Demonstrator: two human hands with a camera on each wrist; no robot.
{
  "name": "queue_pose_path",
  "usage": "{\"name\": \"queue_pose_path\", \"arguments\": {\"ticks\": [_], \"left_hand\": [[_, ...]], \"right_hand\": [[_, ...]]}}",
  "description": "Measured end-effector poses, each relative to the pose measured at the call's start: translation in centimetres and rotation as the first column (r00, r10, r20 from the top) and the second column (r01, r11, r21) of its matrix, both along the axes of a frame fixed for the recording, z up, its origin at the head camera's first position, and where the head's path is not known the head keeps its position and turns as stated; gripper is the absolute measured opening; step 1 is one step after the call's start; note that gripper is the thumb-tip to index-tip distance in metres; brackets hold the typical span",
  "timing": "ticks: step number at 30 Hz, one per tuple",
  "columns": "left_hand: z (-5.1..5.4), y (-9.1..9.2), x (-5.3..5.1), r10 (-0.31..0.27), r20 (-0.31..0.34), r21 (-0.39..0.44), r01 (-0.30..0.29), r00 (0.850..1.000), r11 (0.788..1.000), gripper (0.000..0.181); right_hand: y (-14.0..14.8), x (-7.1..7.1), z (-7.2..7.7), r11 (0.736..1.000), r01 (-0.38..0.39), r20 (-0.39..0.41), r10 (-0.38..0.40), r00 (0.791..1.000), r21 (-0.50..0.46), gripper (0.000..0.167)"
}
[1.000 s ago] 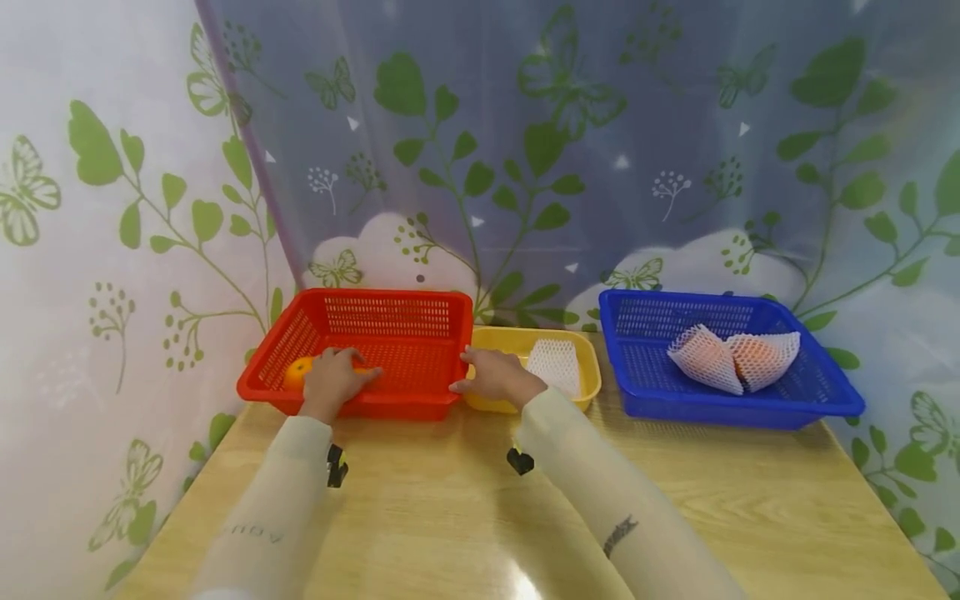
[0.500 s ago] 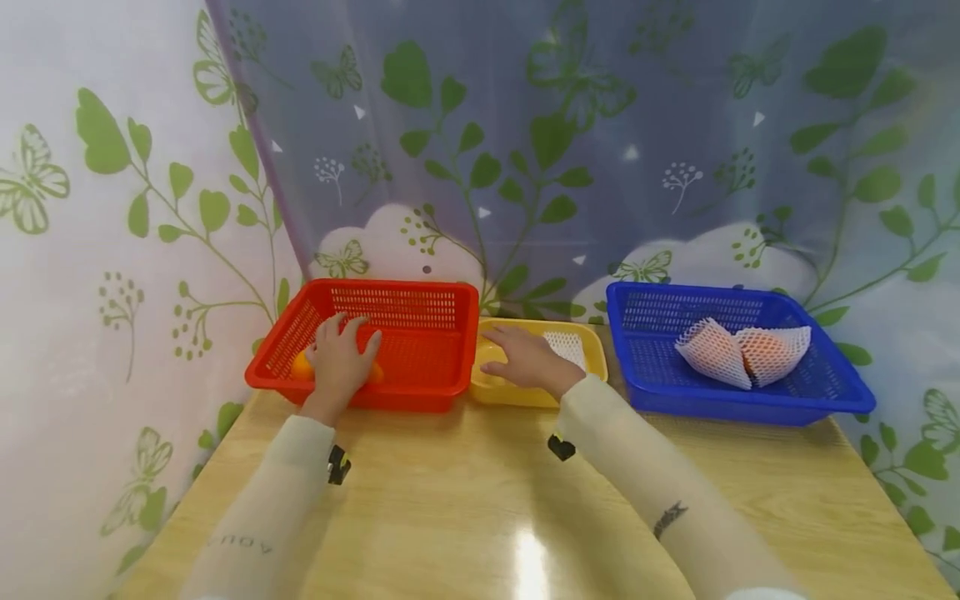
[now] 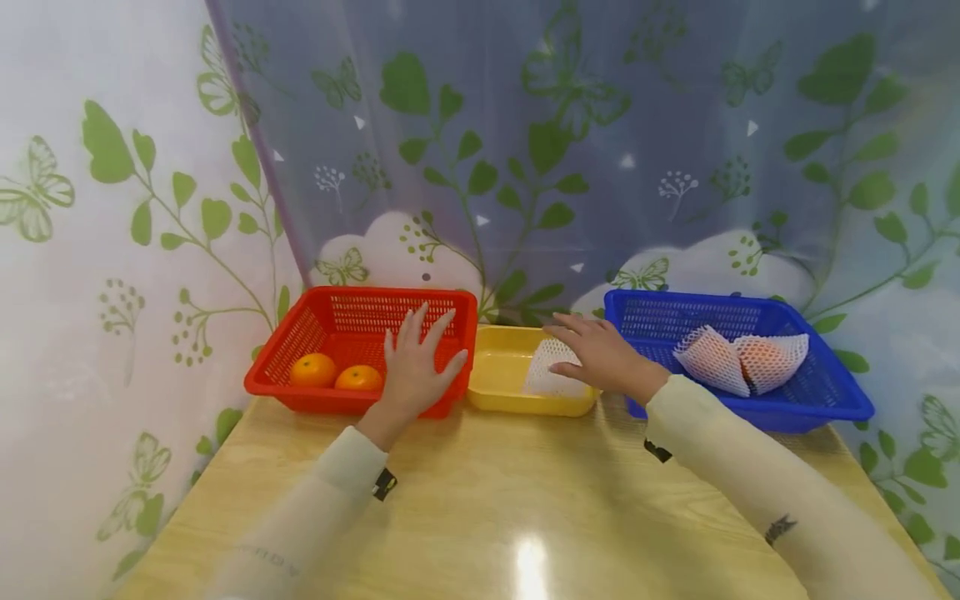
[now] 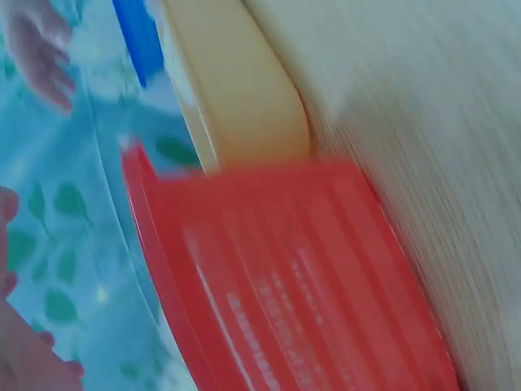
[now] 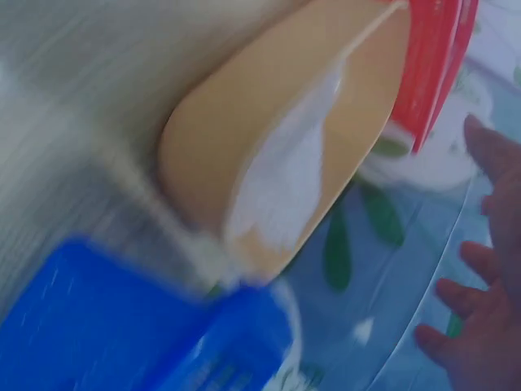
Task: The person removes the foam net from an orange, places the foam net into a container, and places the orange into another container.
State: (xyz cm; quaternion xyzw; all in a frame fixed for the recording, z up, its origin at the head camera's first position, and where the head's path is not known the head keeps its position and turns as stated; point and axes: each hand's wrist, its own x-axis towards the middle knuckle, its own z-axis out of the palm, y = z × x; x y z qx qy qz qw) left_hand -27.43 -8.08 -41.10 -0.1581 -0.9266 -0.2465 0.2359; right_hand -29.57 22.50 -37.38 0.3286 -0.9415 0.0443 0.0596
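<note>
Red basket (image 3: 322, 402) holds oranges (image 3: 312, 371); yellow tray (image 3: 528, 404), white netting (image 3: 545, 380).

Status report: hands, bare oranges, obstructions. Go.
Left hand and right hand holding nothing. Two bare oranges in red basket. White foam net in yellow tray. Nothing seen blocking oranges.

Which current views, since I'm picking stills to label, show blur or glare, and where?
Head view: a bright glare patch on the wooden table near the bottom edge, the lettering on the left sleeve smeared; left wrist view: the table's grain streaked, the red basket soft; right wrist view: the blue basket smeared, the white foam net too blurred to show its mesh.
</note>
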Motion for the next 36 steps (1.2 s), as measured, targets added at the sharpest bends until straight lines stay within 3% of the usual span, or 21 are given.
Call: {"name": "queue_pose_path", "arguments": {"ticks": [4,8,15,19,23,31,36], "left_hand": [[-0.2,3.0,0.9,-0.081,-0.088,0.003,0.082,0.993,0.997,0.069],[-0.4,5.5,1.4,-0.143,-0.129,0.019,0.147,0.981,0.989,0.075],[-0.5,9.0,1.7,-0.171,-0.165,0.071,0.185,0.971,0.980,0.075],[-0.9,10.9,2.0,-0.163,-0.117,0.095,0.174,0.980,0.980,0.077],[-1.4,12.8,2.3,-0.154,-0.037,0.121,0.157,0.987,0.980,0.080],[-2.8,16.0,2.5,-0.106,0.064,0.171,0.094,0.992,0.981,0.080],[-3.3,18.0,2.2,-0.067,0.172,0.088,0.052,0.983,0.995,0.081]], "right_hand": [[2.9,-0.5,0.3,1.000,0.006,-0.074,-0.008,0.997,-0.017,0.081],[5.0,-1.1,0.6,0.999,0.029,-0.134,-0.034,0.990,-0.037,0.092],[7.6,-1.9,0.5,0.988,0.127,-0.105,-0.136,0.985,-0.087,0.101],[9.2,-2.6,0.5,0.973,0.201,-0.105,-0.213,0.971,-0.116,0.107],[11.0,-3.2,0.8,0.938,0.309,-0.069,-0.323,0.944,-0.159,0.112],[14.8,-3.6,-0.3,0.841,0.486,0.046,-0.490,0.870,-0.236,0.122],[16.8,-3.9,-1.4,0.764,0.578,0.131,-0.566,0.814,-0.287,0.129]]}}
